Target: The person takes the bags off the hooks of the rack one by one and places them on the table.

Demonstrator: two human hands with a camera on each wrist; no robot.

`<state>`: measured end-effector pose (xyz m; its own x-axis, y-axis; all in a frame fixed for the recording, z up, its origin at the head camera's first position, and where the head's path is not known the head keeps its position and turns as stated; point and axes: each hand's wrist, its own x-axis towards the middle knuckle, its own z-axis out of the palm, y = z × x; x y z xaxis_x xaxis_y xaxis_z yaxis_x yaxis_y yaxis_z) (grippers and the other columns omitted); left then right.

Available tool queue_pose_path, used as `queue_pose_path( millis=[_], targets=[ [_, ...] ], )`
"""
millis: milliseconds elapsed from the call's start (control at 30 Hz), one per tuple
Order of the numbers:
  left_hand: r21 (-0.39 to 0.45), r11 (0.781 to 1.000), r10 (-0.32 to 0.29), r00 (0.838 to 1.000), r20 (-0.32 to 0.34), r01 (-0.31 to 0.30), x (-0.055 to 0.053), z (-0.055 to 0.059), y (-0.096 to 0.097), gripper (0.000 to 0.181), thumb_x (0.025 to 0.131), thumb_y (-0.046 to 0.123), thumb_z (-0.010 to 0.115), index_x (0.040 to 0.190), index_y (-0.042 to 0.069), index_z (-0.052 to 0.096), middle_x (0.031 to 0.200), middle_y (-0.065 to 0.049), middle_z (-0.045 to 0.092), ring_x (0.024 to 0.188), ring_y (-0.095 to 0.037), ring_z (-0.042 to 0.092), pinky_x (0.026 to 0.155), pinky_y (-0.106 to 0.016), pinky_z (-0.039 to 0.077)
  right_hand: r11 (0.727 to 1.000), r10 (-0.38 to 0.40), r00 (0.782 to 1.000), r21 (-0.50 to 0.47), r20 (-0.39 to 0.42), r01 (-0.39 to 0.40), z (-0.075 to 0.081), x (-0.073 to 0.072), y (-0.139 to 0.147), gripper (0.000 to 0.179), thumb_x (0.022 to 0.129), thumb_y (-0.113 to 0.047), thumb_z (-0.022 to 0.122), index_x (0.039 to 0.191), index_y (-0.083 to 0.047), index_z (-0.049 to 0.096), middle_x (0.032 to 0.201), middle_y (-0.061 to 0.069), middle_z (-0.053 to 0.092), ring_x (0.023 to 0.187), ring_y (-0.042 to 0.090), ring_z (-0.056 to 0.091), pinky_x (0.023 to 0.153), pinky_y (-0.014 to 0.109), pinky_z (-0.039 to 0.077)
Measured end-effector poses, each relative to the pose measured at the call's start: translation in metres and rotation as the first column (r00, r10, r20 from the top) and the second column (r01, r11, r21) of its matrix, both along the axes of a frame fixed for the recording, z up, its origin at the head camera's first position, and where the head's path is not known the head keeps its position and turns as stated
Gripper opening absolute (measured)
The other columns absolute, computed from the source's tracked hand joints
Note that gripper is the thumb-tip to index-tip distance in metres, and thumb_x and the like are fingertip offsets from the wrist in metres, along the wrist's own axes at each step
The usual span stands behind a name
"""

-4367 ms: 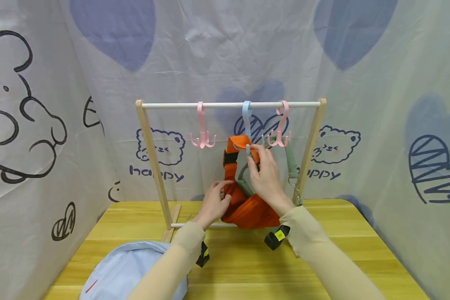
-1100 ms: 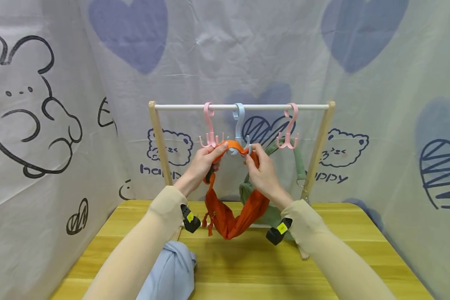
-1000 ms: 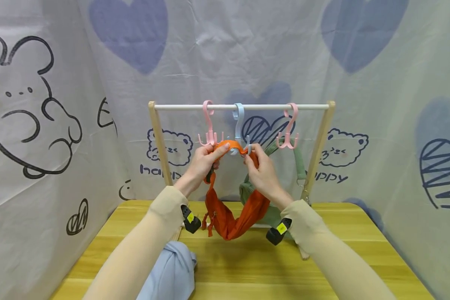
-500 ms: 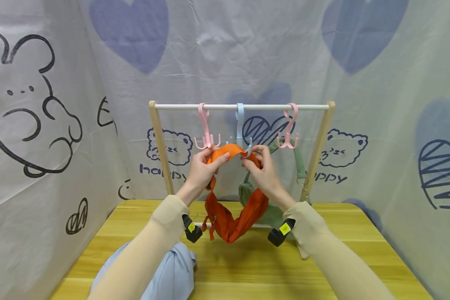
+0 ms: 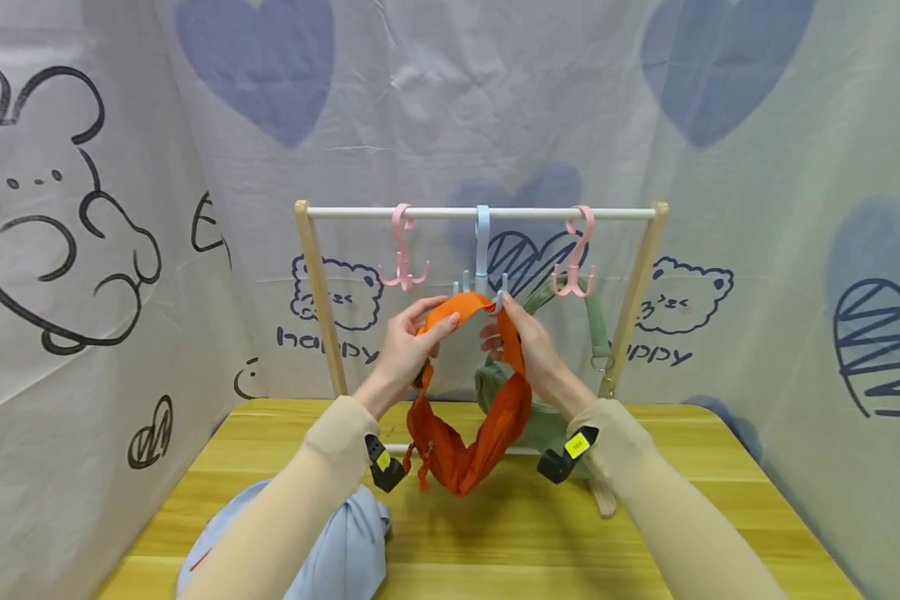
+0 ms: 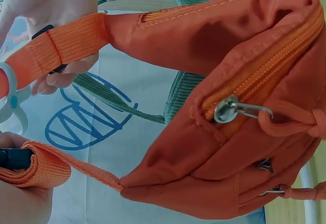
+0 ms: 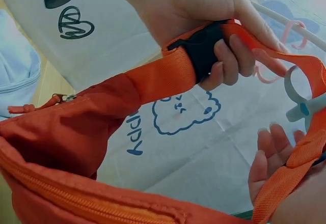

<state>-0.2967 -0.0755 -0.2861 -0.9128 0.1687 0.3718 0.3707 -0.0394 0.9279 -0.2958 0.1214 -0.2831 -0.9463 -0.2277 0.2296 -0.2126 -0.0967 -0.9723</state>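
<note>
An orange waist bag (image 5: 461, 446) hangs in a loop below the light blue hook (image 5: 482, 250), its strap (image 5: 461, 308) draped over the prongs. My left hand (image 5: 405, 346) grips the strap on the left side, fingers around it by the black buckle (image 7: 202, 46). On the other side, my right hand (image 5: 536, 354) stands beside the strap, which runs across its palm. Its fingers (image 7: 270, 150) are loosely bent, not closed round the webbing, and one digit reaches up to a blue prong. Both zips on the bag look closed.
Pink hooks (image 5: 402, 250) hang on either side along the white rail (image 5: 345, 213) of a wooden-sided rack. A green bag (image 5: 543, 425) hangs behind at the right. The light blue bag (image 5: 345, 542) lies on the wooden table (image 5: 495, 550) at front left.
My left hand rose from the bag's body to the strap. My right hand's fingers have loosened from the strap just now. The strap lies over the blue hook, and the left pink hook shifted left.
</note>
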Motion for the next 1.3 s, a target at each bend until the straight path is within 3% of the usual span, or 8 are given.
queue_pose_path(
  millis=[200, 367, 600, 1033, 1300],
  targets=[
    [-0.019, 1.0, 0.015, 1.0, -0.004, -0.015, 0.001, -0.001, -0.001, 0.04, 0.099, 0.019, 0.065, 0.138, 0.01, 0.06, 0.065, 0.01, 0.054, 0.056, -0.012, 0.043, 0.056, -0.022, 0.039, 0.998, 0.058, 0.991, -0.042, 0.117, -0.053, 0.006, -0.002, -0.001, 0.049, 0.105, -0.055, 0.037, 0.099, -0.013, 0.06, 0.079, -0.004, 0.056, 0.066, 0.01, 0.05, 0.066, 0.021, 0.043],
    [-0.02, 1.0, 0.013, 1.0, -0.005, -0.013, 0.0, -0.003, -0.001, 0.04, 0.099, 0.019, 0.065, 0.138, 0.01, 0.06, 0.068, 0.01, 0.056, 0.055, -0.009, 0.043, 0.055, -0.022, 0.039, 0.99, 0.103, 0.976, -0.113, 0.193, -0.082, 0.009, -0.003, -0.001, 0.05, 0.103, -0.059, 0.038, 0.082, -0.018, 0.057, 0.069, -0.006, 0.044, 0.06, 0.009, 0.039, 0.062, 0.023, 0.034],
    [-0.023, 1.0, 0.011, 1.0, 0.0, -0.011, 0.0, -0.004, 0.0, 0.039, 0.099, 0.019, 0.065, 0.137, 0.011, 0.061, 0.074, 0.009, 0.06, 0.057, -0.008, 0.044, 0.057, -0.022, 0.04, 0.943, 0.191, 0.939, -0.319, 0.287, -0.094, 0.013, -0.004, -0.001, 0.044, 0.1, -0.057, 0.052, 0.076, -0.02, 0.054, 0.067, -0.006, 0.035, 0.058, 0.007, 0.03, 0.06, 0.021, 0.03],
    [-0.013, 1.0, -0.004, 1.0, 0.026, 0.004, -0.001, -0.006, 0.0, 0.039, 0.099, 0.018, 0.065, 0.137, 0.012, 0.061, 0.075, 0.009, 0.059, 0.057, -0.009, 0.043, 0.058, -0.022, 0.039, 0.908, 0.241, 0.913, -0.41, 0.33, -0.091, 0.017, -0.005, 0.0, 0.033, 0.099, -0.049, 0.059, 0.081, -0.023, 0.054, 0.068, -0.007, 0.035, 0.057, 0.006, 0.029, 0.059, 0.019, 0.031],
    [-0.026, 1.0, -0.001, 1.0, 0.021, 0.001, -0.001, -0.008, -0.001, 0.039, 0.099, 0.019, 0.065, 0.138, 0.013, 0.061, 0.085, 0.005, 0.062, 0.058, -0.009, 0.044, 0.057, -0.021, 0.04, 0.912, 0.238, 0.92, -0.398, 0.312, -0.101, 0.02, -0.006, 0.0, 0.034, 0.102, -0.043, 0.056, 0.076, -0.022, 0.059, 0.063, -0.009, 0.036, 0.056, 0.006, 0.029, 0.058, 0.018, 0.032]
  ],
)
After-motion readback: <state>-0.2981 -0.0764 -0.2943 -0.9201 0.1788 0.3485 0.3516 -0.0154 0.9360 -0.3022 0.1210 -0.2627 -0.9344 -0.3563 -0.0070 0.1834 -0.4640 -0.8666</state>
